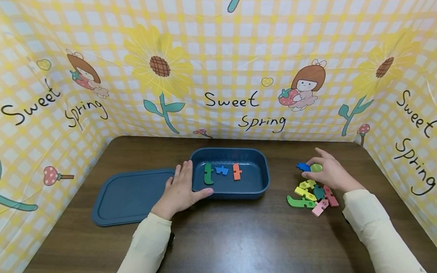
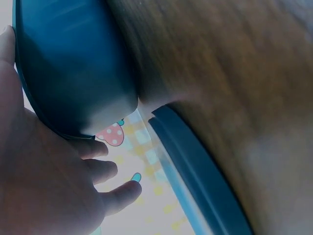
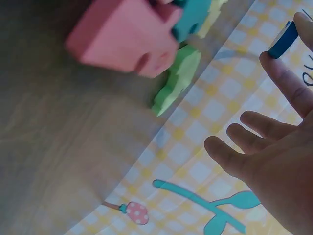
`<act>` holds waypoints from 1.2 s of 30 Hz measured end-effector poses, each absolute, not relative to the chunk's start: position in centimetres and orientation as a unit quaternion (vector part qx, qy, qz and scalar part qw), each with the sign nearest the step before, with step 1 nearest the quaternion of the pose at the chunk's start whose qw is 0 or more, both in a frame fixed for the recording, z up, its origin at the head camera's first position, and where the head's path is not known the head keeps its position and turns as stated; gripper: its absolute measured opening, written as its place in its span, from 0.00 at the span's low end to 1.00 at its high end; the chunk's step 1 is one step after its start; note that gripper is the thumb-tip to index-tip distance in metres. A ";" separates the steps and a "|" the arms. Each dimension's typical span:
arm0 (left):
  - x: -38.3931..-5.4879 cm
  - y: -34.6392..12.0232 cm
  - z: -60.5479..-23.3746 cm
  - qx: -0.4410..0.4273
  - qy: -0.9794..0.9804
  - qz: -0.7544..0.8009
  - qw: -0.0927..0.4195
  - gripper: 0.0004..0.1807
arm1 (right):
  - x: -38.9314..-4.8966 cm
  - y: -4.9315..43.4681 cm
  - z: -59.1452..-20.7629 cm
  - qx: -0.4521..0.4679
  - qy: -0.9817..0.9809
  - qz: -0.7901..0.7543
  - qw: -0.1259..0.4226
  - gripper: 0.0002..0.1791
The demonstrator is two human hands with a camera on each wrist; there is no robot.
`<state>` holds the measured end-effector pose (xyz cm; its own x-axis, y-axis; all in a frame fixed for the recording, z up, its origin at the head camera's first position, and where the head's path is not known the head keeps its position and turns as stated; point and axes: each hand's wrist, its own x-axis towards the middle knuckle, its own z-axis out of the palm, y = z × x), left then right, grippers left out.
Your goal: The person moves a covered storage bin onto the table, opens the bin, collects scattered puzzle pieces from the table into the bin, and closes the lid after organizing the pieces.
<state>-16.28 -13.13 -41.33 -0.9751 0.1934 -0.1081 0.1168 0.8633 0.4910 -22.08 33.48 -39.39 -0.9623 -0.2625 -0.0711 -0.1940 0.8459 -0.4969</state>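
My right hand (image 1: 328, 170) pinches a blue puzzle piece (image 1: 303, 167) between thumb and index finger, and the right wrist view shows that blue piece (image 3: 283, 40) edge-on. The other fingers are spread. Framed by the thumb and index finger is a lime-green piece (image 1: 316, 168); whether it is touched I cannot tell. My left hand (image 1: 181, 188) rests against the left end of a dark blue box (image 1: 250, 193), fingers straight, thumb along the front rim. Inside the box lie a green piece (image 1: 207, 174), a small blue piece (image 1: 222, 170) and an orange piece (image 1: 237, 172).
Below the right hand, several loose pieces lie bunched, among them a green one (image 1: 300, 203), a yellow one (image 1: 305, 193) and a pink one (image 1: 320, 207). A flat blue lid (image 1: 131, 198) lies left of the box. Patterned cloth (image 1: 229, 63) walls the table on three sides.
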 end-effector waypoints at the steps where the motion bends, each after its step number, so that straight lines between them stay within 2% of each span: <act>1: -16.3 -13.1 -41.3 0.081 0.962 0.249 0.077 0.68 | -22.1 33.2 -39.3 -0.121 0.958 -0.252 0.068 0.27; 14: -16.2 -13.0 -41.1 0.078 0.962 0.251 0.076 0.67 | -22.8 30.3 -38.2 -0.140 0.951 -0.265 0.069 0.22; 22: -16.2 -12.9 -41.1 0.075 0.962 0.251 0.078 0.66 | -23.4 28.5 -37.6 -0.177 0.948 -0.262 0.041 0.20; 36: -16.3 -13.0 -41.4 0.074 0.964 0.243 0.075 0.67 | -24.2 25.4 -36.8 -0.213 0.944 -0.250 0.027 0.16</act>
<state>-16.28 -12.97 -41.43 -0.9778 0.1799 -0.1079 0.1073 0.8709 0.4797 -24.22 25.40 -36.80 -0.9079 -0.4155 0.0553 -0.3885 0.7846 -0.4832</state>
